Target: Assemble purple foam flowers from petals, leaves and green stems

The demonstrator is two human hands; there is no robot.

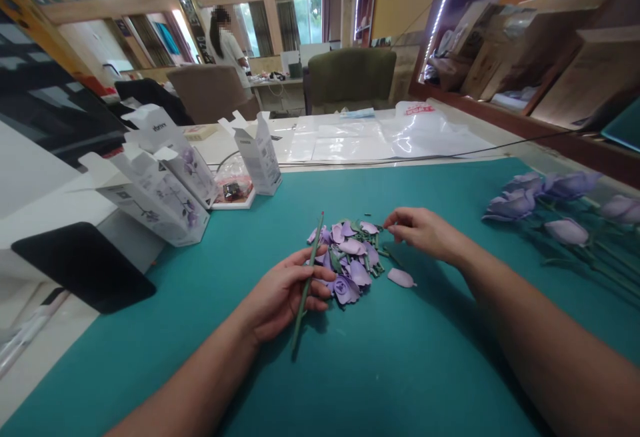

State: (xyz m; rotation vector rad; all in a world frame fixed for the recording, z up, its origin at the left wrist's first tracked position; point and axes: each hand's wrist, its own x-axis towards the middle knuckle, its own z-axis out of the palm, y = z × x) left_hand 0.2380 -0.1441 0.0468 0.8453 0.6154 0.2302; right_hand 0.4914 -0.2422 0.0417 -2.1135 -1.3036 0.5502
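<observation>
My left hand (pixel 295 290) holds a thin green flower stem (pixel 306 297) between thumb and fingers, tilted, its reddish tip pointing away from me. Just beyond its fingertips lies a heap of loose purple petals (pixel 353 247) mixed with short green stem pieces and leaves. At the heap's right edge is my right hand (pixel 417 230), thumb and forefinger pinched together near a dark green leaf tip; what they hold, if anything, is too small to make out. One pale petal (pixel 401 278) lies apart on the teal mat (pixel 380 370), below my right hand.
Several purple artificial roses (pixel 515 204) lie at the right of the mat. Open white boxes (pixel 175 190) and a black tablet (pixel 85 267) stand at the left. Clear plastic sheets (pixel 345 137) lie behind the mat. A person (pixel 230 47) stands beyond the chairs.
</observation>
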